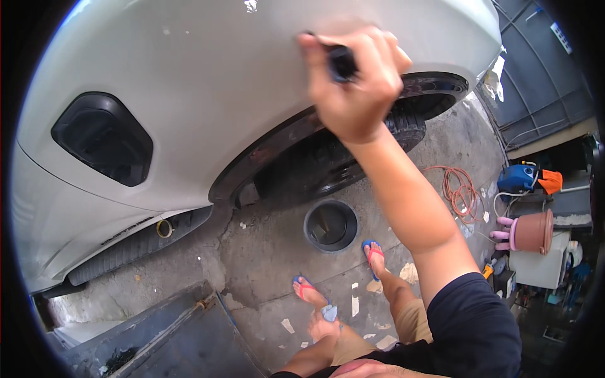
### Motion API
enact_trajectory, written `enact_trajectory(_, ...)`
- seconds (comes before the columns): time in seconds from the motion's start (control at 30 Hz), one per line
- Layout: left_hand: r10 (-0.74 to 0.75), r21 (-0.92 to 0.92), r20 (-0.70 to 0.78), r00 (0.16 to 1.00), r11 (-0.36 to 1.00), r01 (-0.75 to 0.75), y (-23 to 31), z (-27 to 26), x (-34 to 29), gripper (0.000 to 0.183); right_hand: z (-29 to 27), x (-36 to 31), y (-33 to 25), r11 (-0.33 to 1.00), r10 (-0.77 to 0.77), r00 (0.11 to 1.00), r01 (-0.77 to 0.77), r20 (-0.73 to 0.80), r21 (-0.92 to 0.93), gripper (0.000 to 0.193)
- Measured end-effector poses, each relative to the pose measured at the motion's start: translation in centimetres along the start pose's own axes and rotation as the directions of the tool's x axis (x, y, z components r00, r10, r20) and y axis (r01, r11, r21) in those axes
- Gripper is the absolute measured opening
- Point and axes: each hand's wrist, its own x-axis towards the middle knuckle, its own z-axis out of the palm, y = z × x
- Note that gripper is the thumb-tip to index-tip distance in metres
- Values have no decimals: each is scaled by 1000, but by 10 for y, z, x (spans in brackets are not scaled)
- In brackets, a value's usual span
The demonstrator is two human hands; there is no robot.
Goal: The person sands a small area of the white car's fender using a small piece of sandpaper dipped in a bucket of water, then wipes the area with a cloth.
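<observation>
My right hand [362, 82] is raised against the pale grey car body panel [220, 69], above the wheel arch. Its fingers are wrapped round a black tool [342, 63] with a rounded end; motion blur and the fingers hide the rest of it. Low down by my legs, my left hand [323, 327] is closed on a small crumpled blue-grey piece [329, 313], perhaps cloth or sandpaper; I cannot tell which. The black-trimmed wheel arch [271, 142] and the tyre [309, 170] lie below my right hand.
A dark bucket [307, 236] with liquid stands on the concrete between the wheel and my feet. To the right lie an orange hose [463, 195], a blue machine [517, 179] and a brown tub [534, 232]. A metal panel [189, 340] leans at lower left; paper scraps litter the floor.
</observation>
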Motion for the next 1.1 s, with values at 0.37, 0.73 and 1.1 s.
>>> enact_trajectory(0.37, -11, -16, -53, 999, 1000, 10, 5, 6, 1, 62, -13, -3, 49, 985, 172, 982, -172, -79, 1, 20)
enact_trajectory(0.73, -9, -38, -106, 994, 999, 5, -6, 15, -5, 62, 8, 37, 32, 980, 149, 982, -132, -113, 148, 11)
enact_trajectory(1.1, -28, -3, -114, 993, 1000, 28, 4, 2, -5, 54, 0, 19, -3, 994, -95, 992, 91, 80, 52, 21)
